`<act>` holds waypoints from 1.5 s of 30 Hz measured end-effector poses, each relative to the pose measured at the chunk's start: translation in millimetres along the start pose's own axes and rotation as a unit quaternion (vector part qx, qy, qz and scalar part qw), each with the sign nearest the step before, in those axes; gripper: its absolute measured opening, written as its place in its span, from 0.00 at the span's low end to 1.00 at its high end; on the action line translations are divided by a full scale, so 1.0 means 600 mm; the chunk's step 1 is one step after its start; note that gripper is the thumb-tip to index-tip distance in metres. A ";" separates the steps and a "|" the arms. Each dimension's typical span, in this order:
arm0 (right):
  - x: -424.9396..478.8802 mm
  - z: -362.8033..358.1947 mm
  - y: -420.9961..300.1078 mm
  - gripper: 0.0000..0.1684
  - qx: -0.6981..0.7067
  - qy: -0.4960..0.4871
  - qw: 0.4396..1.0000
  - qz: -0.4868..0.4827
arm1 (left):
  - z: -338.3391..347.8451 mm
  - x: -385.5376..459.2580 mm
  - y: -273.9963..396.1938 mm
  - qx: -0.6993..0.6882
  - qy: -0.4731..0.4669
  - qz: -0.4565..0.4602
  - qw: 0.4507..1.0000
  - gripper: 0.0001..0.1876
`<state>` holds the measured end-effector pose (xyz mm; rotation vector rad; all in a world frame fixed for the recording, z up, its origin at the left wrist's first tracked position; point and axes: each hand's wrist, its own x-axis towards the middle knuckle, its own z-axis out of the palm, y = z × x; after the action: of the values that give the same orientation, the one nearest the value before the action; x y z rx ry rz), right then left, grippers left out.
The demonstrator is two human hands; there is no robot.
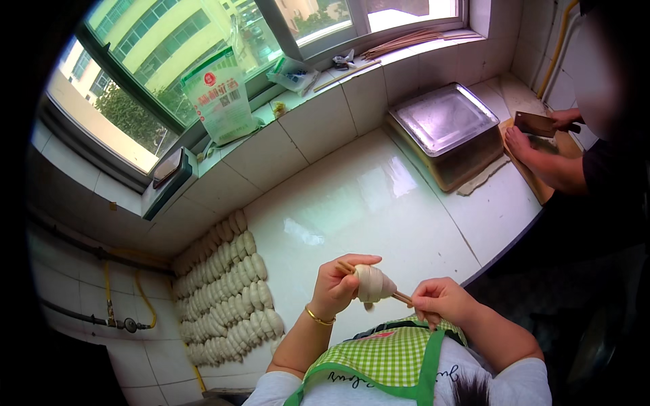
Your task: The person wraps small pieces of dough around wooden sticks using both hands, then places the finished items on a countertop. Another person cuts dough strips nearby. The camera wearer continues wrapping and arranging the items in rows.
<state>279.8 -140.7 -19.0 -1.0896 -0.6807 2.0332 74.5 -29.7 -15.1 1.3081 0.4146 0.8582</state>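
Observation:
A pale, dough-like strip is wound in overlapping bands into a thick roll [373,283] around thin wooden sticks [403,298]. My left hand [337,286] grips the roll's left end, with the stick tips poking out between thumb and fingers. At the other end, my right hand [439,302] pinches the sticks between thumb and fingertips. A small loose tail of strip hangs under the roll. To the left, several rows of similar pale rolls [223,289] lie packed side by side on the white counter [325,203].
Another person's hands [523,144] work with a cleaver [534,124] at a cutting board [563,144]. Nearby, a metal tray [447,119] tops a rectangular container [464,162]. The sill holds a printed plastic bag [221,96], a scale [170,182] and a stick bundle [401,43].

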 end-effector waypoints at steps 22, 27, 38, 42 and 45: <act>-0.014 -0.010 -0.015 0.10 -0.502 0.304 0.666 -0.461 | 0.024 0.018 0.007 -0.073 0.006 -0.140 0.987 0.29; -0.016 -0.007 -0.007 0.07 -0.073 0.125 0.987 -0.063 | 0.013 0.010 -0.042 -0.104 -0.053 -0.006 0.993 0.27; 0.006 -0.009 0.000 0.13 -0.563 0.374 0.523 -0.519 | 0.042 0.017 -0.017 -0.106 0.045 -0.093 0.989 0.27; -0.009 -0.011 -0.007 0.08 -0.456 0.320 0.709 -0.432 | 0.030 0.015 -0.021 -0.137 0.036 -0.148 0.979 0.29; -0.027 0.011 -0.025 0.05 -0.140 0.191 0.968 -0.077 | 0.017 0.010 -0.029 -0.112 -0.022 -0.127 0.985 0.27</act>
<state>285.7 -145.4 2.6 -1.4925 -0.8342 1.5634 90.8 -32.1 -27.9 1.0395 0.4274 0.6417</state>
